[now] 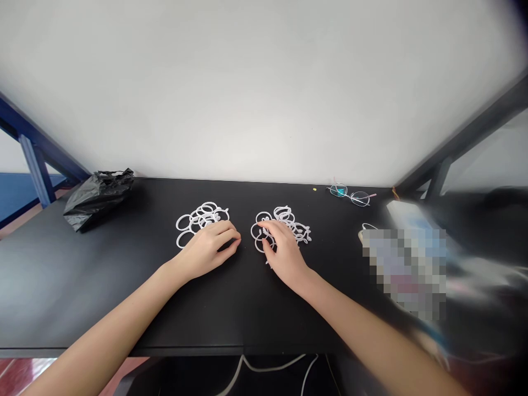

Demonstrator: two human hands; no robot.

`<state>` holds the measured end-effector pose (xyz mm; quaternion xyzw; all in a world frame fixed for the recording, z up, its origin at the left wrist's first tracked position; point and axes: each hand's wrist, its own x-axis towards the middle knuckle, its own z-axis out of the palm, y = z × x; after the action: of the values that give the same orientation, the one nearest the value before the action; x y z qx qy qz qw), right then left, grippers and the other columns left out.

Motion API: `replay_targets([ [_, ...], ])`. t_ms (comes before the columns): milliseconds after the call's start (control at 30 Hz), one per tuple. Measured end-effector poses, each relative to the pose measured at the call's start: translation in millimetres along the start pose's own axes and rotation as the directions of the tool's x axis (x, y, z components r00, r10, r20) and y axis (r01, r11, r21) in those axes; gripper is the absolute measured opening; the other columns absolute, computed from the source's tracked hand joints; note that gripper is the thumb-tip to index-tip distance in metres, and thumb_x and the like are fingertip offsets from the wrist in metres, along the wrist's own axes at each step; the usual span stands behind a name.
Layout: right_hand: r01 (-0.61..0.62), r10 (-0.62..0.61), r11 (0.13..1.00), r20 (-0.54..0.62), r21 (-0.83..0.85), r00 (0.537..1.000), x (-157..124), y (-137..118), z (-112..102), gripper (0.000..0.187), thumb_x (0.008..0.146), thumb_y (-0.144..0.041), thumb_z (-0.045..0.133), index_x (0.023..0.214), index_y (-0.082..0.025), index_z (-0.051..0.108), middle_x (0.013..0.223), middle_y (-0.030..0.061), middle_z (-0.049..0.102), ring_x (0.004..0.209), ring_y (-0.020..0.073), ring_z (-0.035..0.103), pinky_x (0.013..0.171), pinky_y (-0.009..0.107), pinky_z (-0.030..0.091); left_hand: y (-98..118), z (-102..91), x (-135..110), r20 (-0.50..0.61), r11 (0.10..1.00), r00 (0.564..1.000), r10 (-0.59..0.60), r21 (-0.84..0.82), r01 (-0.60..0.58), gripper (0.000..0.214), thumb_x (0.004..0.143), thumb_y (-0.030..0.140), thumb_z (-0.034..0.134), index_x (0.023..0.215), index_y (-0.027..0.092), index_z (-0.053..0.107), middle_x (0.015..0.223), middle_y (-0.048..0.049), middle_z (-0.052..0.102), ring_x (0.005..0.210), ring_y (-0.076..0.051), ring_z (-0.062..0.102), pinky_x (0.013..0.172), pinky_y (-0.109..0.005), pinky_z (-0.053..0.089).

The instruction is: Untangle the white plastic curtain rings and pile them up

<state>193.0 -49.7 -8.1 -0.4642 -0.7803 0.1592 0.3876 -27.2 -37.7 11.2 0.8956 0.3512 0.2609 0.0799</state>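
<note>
Two loose piles of white plastic rings, which look like curtain rings with small eyelets, lie on the black tabletop (223,319). My left hand (208,247) is at the near right edge of the left pile of rings (183,223). Its thumb and fingertips come together, and no ring shows between them. Over the left part of the right pile of rings (303,231) is my right hand (284,250). Thumb and index finger stand apart there, with parts of rings visible between them. The hand hides some of that pile, and I see no ring lifted.
A black plastic bag (99,198) lies at the back left. Eyeglasses (360,198) rest near the wall at the back right. Blurred and pixelated items (408,269) occupy the right side. Metal frame bars flank the table, and pale cables (272,367) hang below the front edge.
</note>
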Motion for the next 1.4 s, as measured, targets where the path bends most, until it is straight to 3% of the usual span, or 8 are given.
replay_targets([
  [267, 0.031, -0.031, 0.999, -0.019, 0.032, 0.999, 0, 1, 1, 0.046, 0.082, 0.005, 0.041, 0.112, -0.023, 0.062, 0.112, 0.0072, 0.069, 0.106, 0.0245, 0.065, 0.094, 0.045, 0.053, 0, 1.7, -1, 0.036, 1.000, 0.999, -0.002, -0.008, 0.002, 0.019, 0.098, 0.019, 0.045, 0.094, 0.017, 0.064, 0.091, -0.0077, 0.064, 0.080, -0.018, 0.061, 0.074, -0.031, 0.050],
  [533, 0.057, -0.056, 0.998, -0.038, 0.037, 0.998, 1, 2, 3, 0.044, 0.081, 0.005, 0.040, 0.106, -0.022, 0.065, 0.107, 0.0071, 0.071, 0.100, 0.0238, 0.066, 0.090, 0.044, 0.054, 12, 9.7, 0, 0.155, 0.999, 0.987, 0.047, -0.030, -0.043, 0.029, 0.098, 0.029, 0.051, 0.124, 0.021, 0.061, 0.104, -0.0088, 0.063, 0.090, -0.021, 0.062, 0.080, -0.034, 0.051],
  [667, 0.050, -0.049, 0.998, -0.046, 0.034, 0.998, 1, 1, 3, 0.044, 0.081, 0.005, 0.040, 0.105, -0.022, 0.065, 0.106, 0.0072, 0.071, 0.099, 0.0237, 0.066, 0.088, 0.043, 0.054, 16, 11.2, 0, 0.208, 0.999, 0.977, 0.049, -0.025, -0.045, 0.026, 0.099, 0.029, 0.050, 0.119, 0.020, 0.064, 0.104, -0.0091, 0.062, 0.090, -0.022, 0.060, 0.082, -0.036, 0.050],
  [967, 0.052, -0.049, 0.998, -0.062, 0.037, 0.997, 1, 0, 2, 0.042, 0.083, 0.005, 0.041, 0.104, -0.021, 0.066, 0.106, 0.0076, 0.071, 0.100, 0.0239, 0.066, 0.090, 0.043, 0.054, 13, 13.3, 0, 0.216, 0.998, 0.976, 0.014, -0.063, 0.000, 0.013, 0.097, 0.028, 0.053, 0.100, 0.018, 0.062, 0.098, -0.0072, 0.060, 0.088, -0.021, 0.057, 0.080, -0.035, 0.047],
  [1167, 0.051, -0.049, 0.998, -0.066, 0.034, 0.997, 0, 0, 2, 0.040, 0.085, 0.004, 0.041, 0.104, -0.021, 0.065, 0.105, 0.0070, 0.072, 0.100, 0.0236, 0.066, 0.089, 0.043, 0.054, 11, 12.8, 0, 0.194, 0.997, 0.981, -0.012, -0.074, 0.027, 0.025, 0.091, 0.041, 0.063, 0.086, 0.017, 0.056, 0.091, -0.0058, 0.058, 0.083, -0.020, 0.054, 0.075, -0.033, 0.046],
  [1400, 0.084, -0.077, 0.995, -0.110, 0.058, 0.991, 1, -2, 1, 0.029, 0.090, -0.004, 0.045, 0.103, -0.020, 0.066, 0.104, 0.0078, 0.072, 0.099, 0.0236, 0.066, 0.088, 0.042, 0.054, 10, 10.3, -1, 0.162, 0.985, 0.986, -0.030, -0.163, 0.057, 0.025, 0.092, 0.038, 0.063, 0.084, 0.017, 0.052, 0.089, -0.0046, 0.055, 0.078, -0.017, 0.055, 0.068, -0.028, 0.047],
])
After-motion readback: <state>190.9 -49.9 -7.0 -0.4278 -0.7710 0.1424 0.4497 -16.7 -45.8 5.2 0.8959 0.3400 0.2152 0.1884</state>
